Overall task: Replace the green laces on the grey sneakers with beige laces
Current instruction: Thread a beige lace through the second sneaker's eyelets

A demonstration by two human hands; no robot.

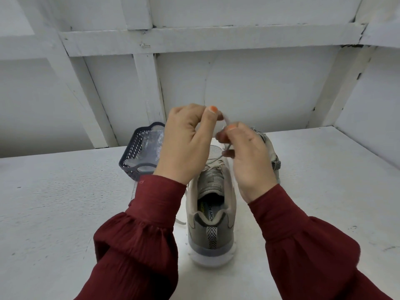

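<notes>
A grey sneaker (211, 215) stands upright on the white table (65, 202), heel toward me, with a beige lace (214, 162) threaded through its upper eyelets. Above its toe, my left hand (186, 144) pinches a length of the beige lace between thumb and fingers. My right hand (246, 156) pinches the same lace just to the right, and the strand runs down from it to the eyelets. Another end of beige lace (180, 221) lies on the table left of the sneaker. The second grey sneaker (271, 154) lies behind my right hand, mostly hidden. No green lace is visible.
A dark perforated plastic basket (134, 154) holding clear plastic wrap stands at the back left of the table. White wooden panelled walls close in the back and right side. Dark red sleeves cover both forearms.
</notes>
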